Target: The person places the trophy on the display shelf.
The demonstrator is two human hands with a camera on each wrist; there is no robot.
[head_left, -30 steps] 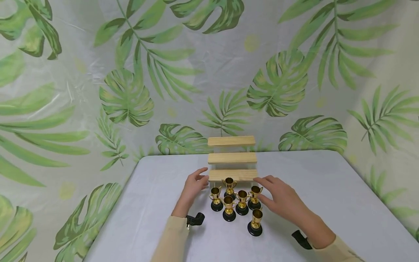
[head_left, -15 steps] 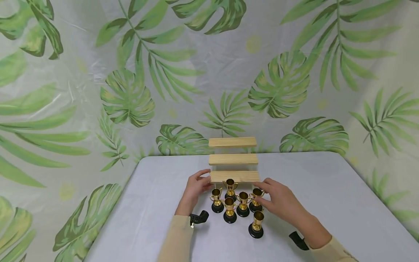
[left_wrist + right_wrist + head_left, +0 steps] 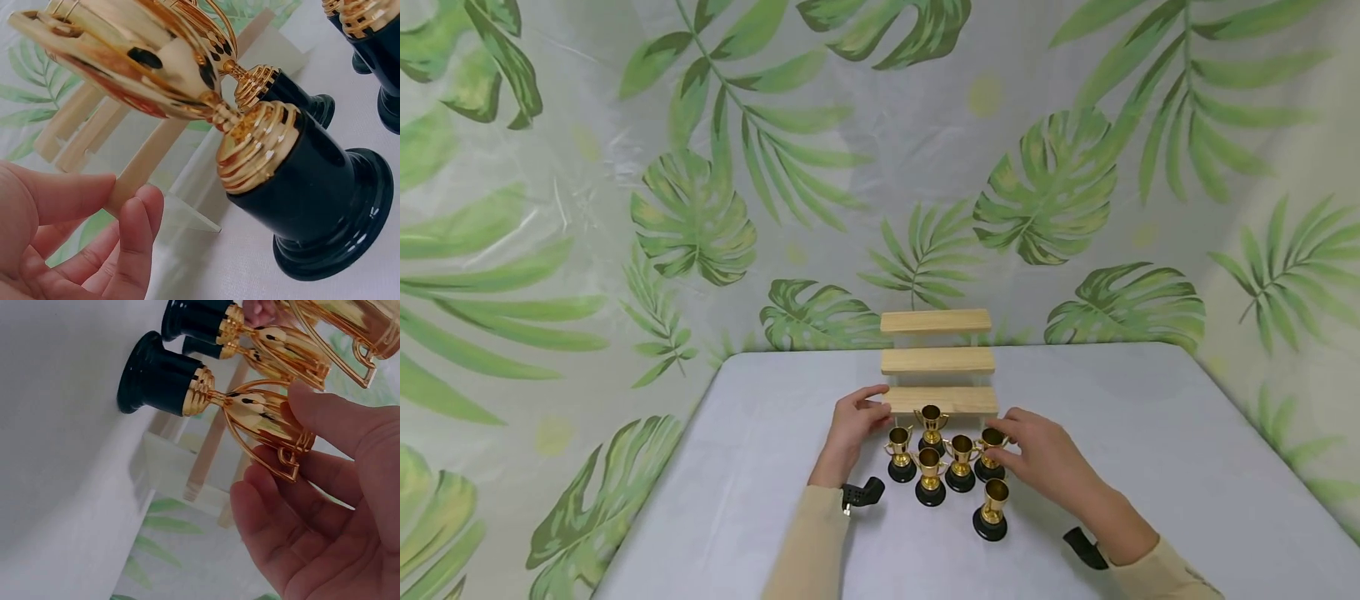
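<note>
My left hand (image 3: 854, 431) pinches the left end of the lowest wooden board of a three-step display stand (image 3: 938, 400) between thumb and fingertips; the left wrist view shows this board end (image 3: 134, 178) up close. My right hand (image 3: 1041, 454) holds the rightmost trophy cup of the group by its gold bowl. In the right wrist view the thumb lies on one side of this gold trophy cup (image 3: 250, 412) and fingers are behind it. Its black base stands on the table. Another trophy cup (image 3: 269, 162) looms large beside my left hand, untouched.
Several more small gold trophy cups on black bases stand in front of the stand, among them a front one (image 3: 991, 510) and a left one (image 3: 901, 467). A white cloth covers the table (image 3: 760, 467). Behind it hangs a leaf-patterned sheet (image 3: 820, 167).
My left hand has moved right and taken hold of the stand's lowest board. My right hand has closed in on the rightmost trophy cup and grips it. The cups and stand keep their places.
</note>
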